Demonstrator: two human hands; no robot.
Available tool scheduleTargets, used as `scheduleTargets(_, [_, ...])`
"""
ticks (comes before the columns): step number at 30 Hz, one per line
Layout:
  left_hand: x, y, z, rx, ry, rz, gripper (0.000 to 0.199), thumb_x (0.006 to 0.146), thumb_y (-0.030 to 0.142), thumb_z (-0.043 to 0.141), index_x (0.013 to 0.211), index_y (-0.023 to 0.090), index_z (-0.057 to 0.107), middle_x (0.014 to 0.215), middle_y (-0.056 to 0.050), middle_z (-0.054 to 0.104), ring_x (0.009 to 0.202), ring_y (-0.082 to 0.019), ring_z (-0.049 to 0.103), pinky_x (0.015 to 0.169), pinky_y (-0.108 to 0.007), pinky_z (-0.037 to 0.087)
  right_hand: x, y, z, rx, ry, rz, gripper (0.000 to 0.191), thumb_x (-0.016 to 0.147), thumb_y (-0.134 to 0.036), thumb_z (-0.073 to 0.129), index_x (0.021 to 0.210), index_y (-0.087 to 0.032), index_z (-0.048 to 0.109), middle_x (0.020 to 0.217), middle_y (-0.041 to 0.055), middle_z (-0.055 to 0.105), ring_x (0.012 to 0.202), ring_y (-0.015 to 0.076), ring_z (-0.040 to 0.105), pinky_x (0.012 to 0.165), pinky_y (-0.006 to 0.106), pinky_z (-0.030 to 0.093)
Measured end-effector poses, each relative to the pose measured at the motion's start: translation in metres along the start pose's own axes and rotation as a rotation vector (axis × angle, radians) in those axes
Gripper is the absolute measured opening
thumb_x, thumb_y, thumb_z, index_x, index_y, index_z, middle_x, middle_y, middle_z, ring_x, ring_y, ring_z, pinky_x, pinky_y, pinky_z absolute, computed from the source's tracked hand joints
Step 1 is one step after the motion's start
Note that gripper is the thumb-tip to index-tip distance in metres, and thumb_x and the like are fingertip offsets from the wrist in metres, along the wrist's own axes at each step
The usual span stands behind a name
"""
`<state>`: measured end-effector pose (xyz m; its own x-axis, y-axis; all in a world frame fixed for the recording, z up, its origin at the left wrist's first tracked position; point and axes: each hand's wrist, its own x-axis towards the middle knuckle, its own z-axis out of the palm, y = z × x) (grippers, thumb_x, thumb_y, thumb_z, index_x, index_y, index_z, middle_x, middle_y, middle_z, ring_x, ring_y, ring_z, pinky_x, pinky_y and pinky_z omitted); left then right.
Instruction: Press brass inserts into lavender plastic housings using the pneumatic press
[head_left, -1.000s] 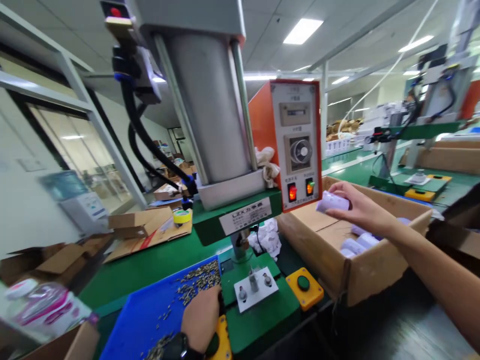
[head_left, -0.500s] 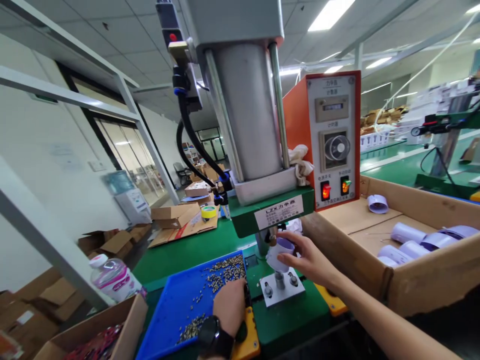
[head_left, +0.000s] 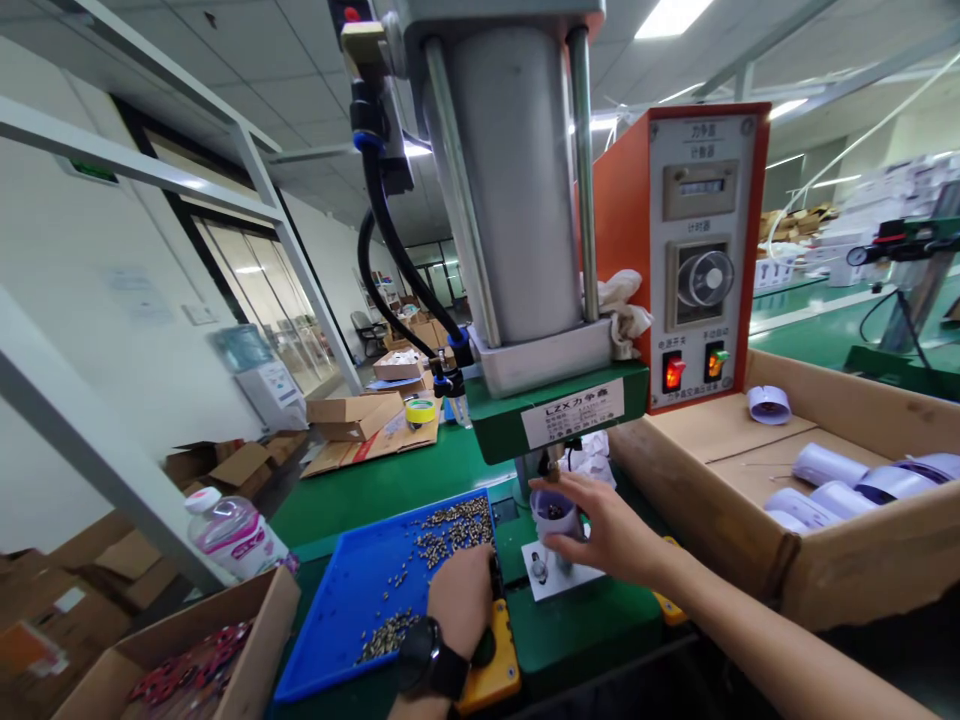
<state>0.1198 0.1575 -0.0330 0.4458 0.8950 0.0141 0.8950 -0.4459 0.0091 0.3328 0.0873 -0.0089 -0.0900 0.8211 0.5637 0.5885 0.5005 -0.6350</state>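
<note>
My right hand [head_left: 611,530] grips a short, pale lilac plastic cylinder [head_left: 549,522] between thumb and fingers. The cylinder is tilted with its open end facing me, and something small and dark shows inside it. It sits over the metal fixture plate [head_left: 536,585], right under the ram of the green and silver press [head_left: 555,405]. My left hand [head_left: 459,600], with a black watch on the wrist, rests over a yellow control box [head_left: 495,670] beside the blue tray [head_left: 337,590]. Its fingers are hidden from view. Several small metal pieces [head_left: 454,525] lie scattered in that tray.
At right, an open cardboard box [head_left: 862,570] holds several lilac cylinders [head_left: 829,465]. Behind it stands an orange control unit [head_left: 701,260] with lit switches. A carton of red parts [head_left: 195,665] and a pink-labelled bottle [head_left: 236,535] are at left.
My right hand has tipped the lilac cylinder so its opening turns more toward me and covers more of the fixture. My left hand stays by the control box. The view has shifted slightly.
</note>
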Motion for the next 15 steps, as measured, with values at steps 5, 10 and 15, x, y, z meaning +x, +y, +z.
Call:
scheduleTargets(5, [-0.003, 0.002, -0.004, -0.017, 0.027, -0.005, 0.027, 0.088, 0.015, 0.041, 0.089, 0.025, 0.066, 0.086, -0.004, 0.073, 0.083, -0.021, 0.068, 0.067, -0.028, 0.044, -0.015, 0.015, 0.021, -0.053, 0.090, 0.032, 0.058, 0.075, -0.025, 0.064, 0.130, -0.017, 0.047, 0.124, 0.0124, 0.061, 0.115, 0.0258, 0.057, 0.098, 0.040, 0.046])
scheduleTargets(10, [-0.027, 0.002, -0.013, -0.045, 0.170, -0.066, 0.029, 0.097, 0.026, 0.033, 0.091, 0.021, 0.060, 0.090, -0.006, 0.069, 0.086, -0.020, 0.064, 0.074, -0.031, 0.045, -0.018, 0.013, 0.029, -0.045, 0.160, 0.131, 0.063, 0.075, -0.026, 0.064, 0.133, -0.019, 0.040, 0.122, 0.0113, 0.061, 0.114, 0.0267, 0.058, 0.097, 0.043, 0.047])
scheduleTargets(15, [-0.071, -0.014, 0.011, -0.050, 0.409, 0.216, 0.025, 0.097, 0.029, 0.038, 0.086, 0.025, 0.060, 0.084, -0.001, 0.069, 0.079, -0.018, 0.064, 0.068, -0.027, 0.049, -0.054, 0.022, 0.019, -0.231, 0.190, 0.100, 0.055, 0.081, -0.023, 0.060, 0.133, -0.025, 0.042, 0.127, 0.0074, 0.059, 0.116, 0.0260, 0.053, 0.097, 0.042, 0.047])
